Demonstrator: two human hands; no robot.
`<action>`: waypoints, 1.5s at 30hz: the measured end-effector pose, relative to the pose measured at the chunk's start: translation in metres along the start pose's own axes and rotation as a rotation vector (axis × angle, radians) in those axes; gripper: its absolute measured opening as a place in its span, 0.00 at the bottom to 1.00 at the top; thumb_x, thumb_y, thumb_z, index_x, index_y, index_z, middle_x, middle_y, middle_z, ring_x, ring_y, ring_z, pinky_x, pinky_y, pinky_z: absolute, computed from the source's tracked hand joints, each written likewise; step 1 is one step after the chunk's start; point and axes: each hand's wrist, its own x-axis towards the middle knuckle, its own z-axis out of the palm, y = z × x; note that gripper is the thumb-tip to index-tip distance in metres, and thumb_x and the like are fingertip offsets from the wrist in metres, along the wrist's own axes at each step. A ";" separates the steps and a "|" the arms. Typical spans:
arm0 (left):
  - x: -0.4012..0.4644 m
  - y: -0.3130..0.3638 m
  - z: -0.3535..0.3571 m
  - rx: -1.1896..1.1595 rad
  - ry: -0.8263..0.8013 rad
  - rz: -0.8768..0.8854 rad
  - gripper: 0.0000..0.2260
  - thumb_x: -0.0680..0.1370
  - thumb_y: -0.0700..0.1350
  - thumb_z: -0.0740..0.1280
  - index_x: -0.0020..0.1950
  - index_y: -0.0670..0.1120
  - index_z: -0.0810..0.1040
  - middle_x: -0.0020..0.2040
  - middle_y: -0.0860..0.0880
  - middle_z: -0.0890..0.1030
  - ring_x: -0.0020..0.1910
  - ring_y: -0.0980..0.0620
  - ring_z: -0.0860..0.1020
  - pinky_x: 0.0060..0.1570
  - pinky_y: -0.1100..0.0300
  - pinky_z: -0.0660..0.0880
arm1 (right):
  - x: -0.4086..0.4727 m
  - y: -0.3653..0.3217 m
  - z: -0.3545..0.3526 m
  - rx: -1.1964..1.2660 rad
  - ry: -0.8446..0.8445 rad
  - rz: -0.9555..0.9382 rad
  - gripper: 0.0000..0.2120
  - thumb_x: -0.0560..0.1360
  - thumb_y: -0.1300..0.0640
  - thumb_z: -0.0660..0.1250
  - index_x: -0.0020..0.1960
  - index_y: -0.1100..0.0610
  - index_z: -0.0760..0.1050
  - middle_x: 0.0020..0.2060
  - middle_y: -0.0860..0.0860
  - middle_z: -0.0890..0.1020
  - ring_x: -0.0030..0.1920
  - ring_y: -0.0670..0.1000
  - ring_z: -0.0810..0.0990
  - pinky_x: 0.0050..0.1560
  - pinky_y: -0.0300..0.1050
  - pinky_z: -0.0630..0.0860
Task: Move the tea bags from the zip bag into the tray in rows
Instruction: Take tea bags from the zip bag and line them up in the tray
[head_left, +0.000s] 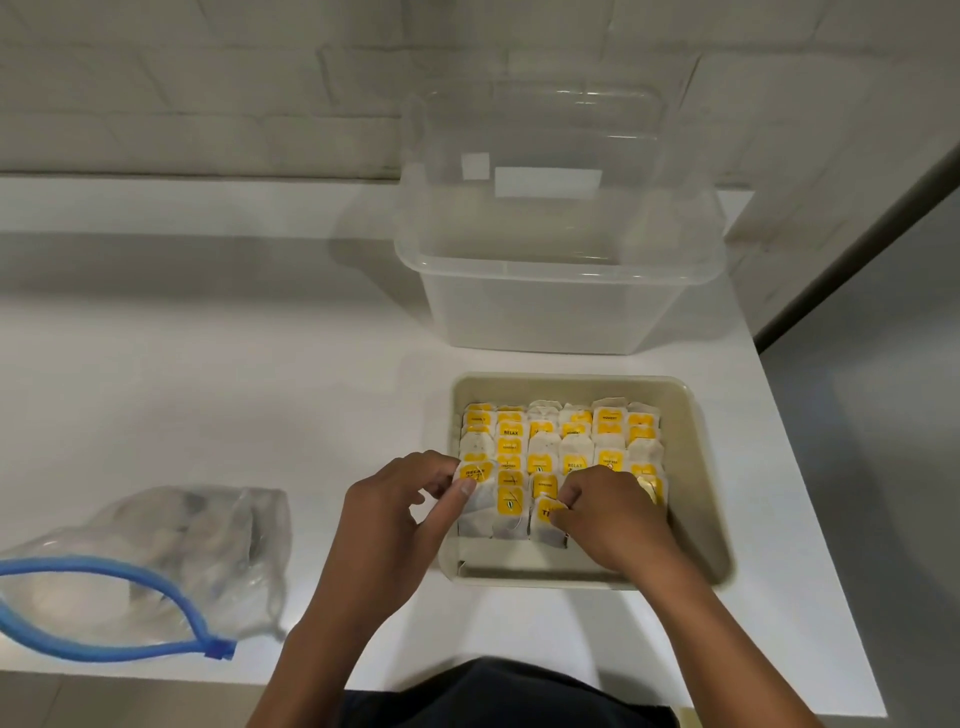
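Overlapping rows of white paper tea bags with yellow tags (561, 447) fill most of the square beige plastic tray (696, 467), apparently shingled so each tag stays visible. The left hand (400, 512) pinches the nearest bag of the left column; the right hand (608, 512) grips a bag beside it, probably aligning the front row. The clear, blue-zippered plastic bag (171, 561) lies open on the white surface (260, 374), apparently empty.

Left hand (400, 499): forearm extended forward, fingers curled, thumb and forefinger pinched together. Right hand (608, 512): forearm angled inward, knuckles up, fingertips pressed down, pinching. Hands near, not touching.
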 end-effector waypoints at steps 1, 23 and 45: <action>0.000 0.000 0.000 0.003 -0.004 -0.003 0.04 0.77 0.51 0.69 0.44 0.53 0.81 0.39 0.57 0.80 0.43 0.55 0.78 0.36 0.71 0.70 | 0.001 -0.001 0.001 -0.003 -0.001 -0.004 0.08 0.74 0.47 0.70 0.39 0.49 0.78 0.39 0.44 0.81 0.45 0.50 0.79 0.45 0.46 0.78; 0.005 0.001 0.010 0.047 -0.008 0.039 0.03 0.77 0.48 0.72 0.44 0.53 0.81 0.36 0.57 0.79 0.39 0.56 0.78 0.35 0.67 0.71 | -0.010 0.001 -0.020 0.252 0.089 -0.006 0.07 0.72 0.53 0.73 0.40 0.50 0.75 0.34 0.44 0.80 0.40 0.48 0.80 0.41 0.44 0.78; 0.023 0.023 0.081 0.666 -0.569 0.206 0.12 0.83 0.47 0.61 0.62 0.59 0.79 0.53 0.51 0.77 0.55 0.48 0.75 0.45 0.54 0.75 | -0.020 0.028 -0.045 0.039 -0.003 -0.055 0.10 0.73 0.54 0.70 0.34 0.52 0.77 0.29 0.47 0.79 0.37 0.50 0.78 0.40 0.44 0.74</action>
